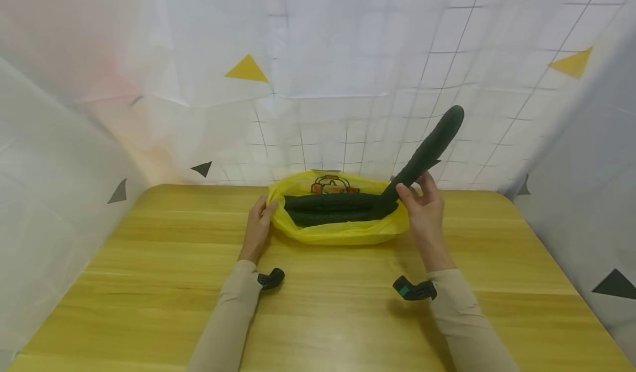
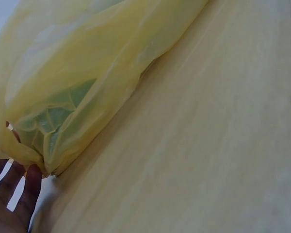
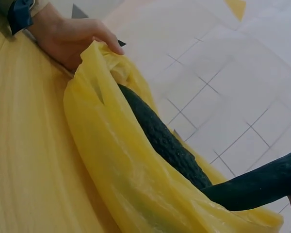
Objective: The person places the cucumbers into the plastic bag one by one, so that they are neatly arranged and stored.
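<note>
A yellow plastic bag lies on its side, its mouth spread wide. Inside it two dark green cucumbers lie side by side. My right hand grips another cucumber between thumb and fingers; it slants up to the right, its lower end in the bag's mouth over the others. With thumb and fingers my left hand pinches the bag's left end, as the right wrist view also shows at that hand. In the left wrist view green shows through the bag's thin film.
The wood-grain table carries the bag near its back edge. White sheeting with grid lines and yellow and dark triangles hangs behind and at both sides. Each wrist wears a small black camera.
</note>
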`<state>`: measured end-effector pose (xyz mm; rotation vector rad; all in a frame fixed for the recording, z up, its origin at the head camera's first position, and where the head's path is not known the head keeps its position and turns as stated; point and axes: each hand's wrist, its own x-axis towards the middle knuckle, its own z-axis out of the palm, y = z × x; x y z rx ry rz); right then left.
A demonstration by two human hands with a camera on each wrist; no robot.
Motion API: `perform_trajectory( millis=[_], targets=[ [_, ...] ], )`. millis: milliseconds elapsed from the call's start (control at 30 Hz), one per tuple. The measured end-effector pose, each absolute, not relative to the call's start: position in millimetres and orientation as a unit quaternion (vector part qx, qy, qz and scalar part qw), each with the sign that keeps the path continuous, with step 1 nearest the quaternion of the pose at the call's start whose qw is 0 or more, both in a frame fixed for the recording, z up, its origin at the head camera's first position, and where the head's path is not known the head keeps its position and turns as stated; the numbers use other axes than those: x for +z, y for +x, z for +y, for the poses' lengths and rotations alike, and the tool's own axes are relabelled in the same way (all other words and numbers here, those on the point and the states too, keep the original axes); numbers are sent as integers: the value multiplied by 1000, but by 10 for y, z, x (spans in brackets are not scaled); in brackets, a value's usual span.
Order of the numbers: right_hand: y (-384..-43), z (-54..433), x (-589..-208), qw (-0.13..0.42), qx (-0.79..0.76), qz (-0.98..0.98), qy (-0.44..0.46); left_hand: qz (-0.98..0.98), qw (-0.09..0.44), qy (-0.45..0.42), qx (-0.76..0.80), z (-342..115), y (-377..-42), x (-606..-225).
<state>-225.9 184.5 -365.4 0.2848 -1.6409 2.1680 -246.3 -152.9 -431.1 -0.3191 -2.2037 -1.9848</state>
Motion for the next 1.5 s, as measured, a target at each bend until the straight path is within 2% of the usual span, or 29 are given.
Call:
perform_trajectory(
  millis=[300,867,1500],
  targets=[
    [-2348,1848,-3790,190,738,-636,120,-744,87,-100,-655,-1531,-2469,-4307],
    [-2273,1808,-3831,159,621,-759,110,-745,85,-82,-657,-1514,-2444,-4325],
    [-2103,1680,-3628,152,575,-788,160,-762,100,-64,-636,-1507,-2436,-4311]
  ],
)
